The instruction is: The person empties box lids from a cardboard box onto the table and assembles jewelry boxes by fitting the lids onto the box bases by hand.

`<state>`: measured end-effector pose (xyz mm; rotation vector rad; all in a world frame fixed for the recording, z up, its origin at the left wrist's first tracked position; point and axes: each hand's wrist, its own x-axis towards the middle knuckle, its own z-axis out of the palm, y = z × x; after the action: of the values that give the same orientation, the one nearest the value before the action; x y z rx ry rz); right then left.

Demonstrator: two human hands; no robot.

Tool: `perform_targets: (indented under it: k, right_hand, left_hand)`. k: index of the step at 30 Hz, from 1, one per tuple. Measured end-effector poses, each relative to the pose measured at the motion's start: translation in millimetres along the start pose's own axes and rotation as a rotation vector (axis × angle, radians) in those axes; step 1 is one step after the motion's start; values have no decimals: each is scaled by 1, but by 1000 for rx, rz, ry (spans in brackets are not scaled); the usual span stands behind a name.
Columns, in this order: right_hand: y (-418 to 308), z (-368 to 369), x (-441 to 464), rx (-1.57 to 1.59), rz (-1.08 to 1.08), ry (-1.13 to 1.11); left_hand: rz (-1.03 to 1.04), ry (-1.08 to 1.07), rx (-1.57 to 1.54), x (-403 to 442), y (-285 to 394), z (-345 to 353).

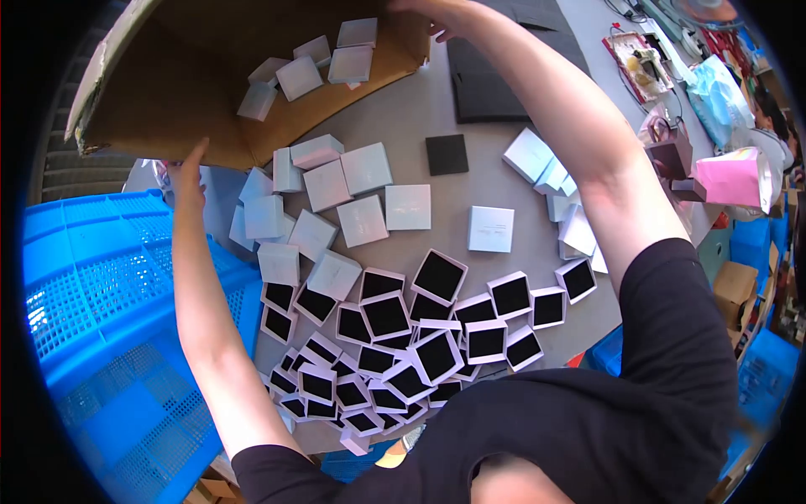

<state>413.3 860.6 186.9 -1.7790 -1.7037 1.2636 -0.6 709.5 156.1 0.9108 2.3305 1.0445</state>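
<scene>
A large cardboard box (180, 92) is tipped on its side at the top left, its opening facing the table. Several small white boxes (300, 77) lie inside it near the lower flap. My left hand (190, 175) grips the box's near lower edge, partly hidden by it. My right hand (430, 13) has hold of the far right edge, its fingers bent around the cardboard. On the table in front of the opening lies a loose pile of white lidded boxes (363, 220). Closer to my body, many open pale trays with black inserts (388, 316) are heaped.
Blue plastic crates (109, 277) stand at the left against the grey table (457, 189). A black square pad (447, 154) and a single white box (490, 229) lie mid-table. More white boxes (529, 156) sit under my right arm. A pink bag (729, 178) is at the right.
</scene>
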Motion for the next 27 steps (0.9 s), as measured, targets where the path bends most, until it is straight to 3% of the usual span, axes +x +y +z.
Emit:
perform_targets:
  k: [3,6,7,9,11,14,15,18,22,24,26,27]
  right_hand:
    - [26,14,55,21,197,35]
    - [81,28,114,12,-301,24]
    - [80,22,108,54,-277,-70]
    - [75,22,100,86,-452,103]
    - [74,17,90,113,-621,282]
    - [46,-41,26,311,-217,-106]
    - [23,-53,-22,337,-200,-26]
    - [42,-111,-48,295,-15,70]
    - [127,-179,-139,305,-239,203]
    - [141,-202,-219,394,-243,219]
    - [158,-203,-277,321,-214,257]
    - [169,-202,-300,377,-191,307]
  left_hand:
    - [-139,-161,-322,58,-38,13]
    - [-177,-180,-360,63,-38,25]
    - [-76,-180,-337,59,-32,24]
    - [130,-186,-286,46,-19,15]
    - [157,-188,-275,50,-10,2]
    - [214,-182,-276,22,19,-13]
    - [230,-171,-297,9,30,-16]
    - [318,-190,-403,-42,64,-22]
    - [491,-277,-509,-144,82,-7]
    - [546,-263,-547,-180,79,13]
    - [880,-189,-266,-213,72,28]
    - [835,-186,-337,-242,81,31]
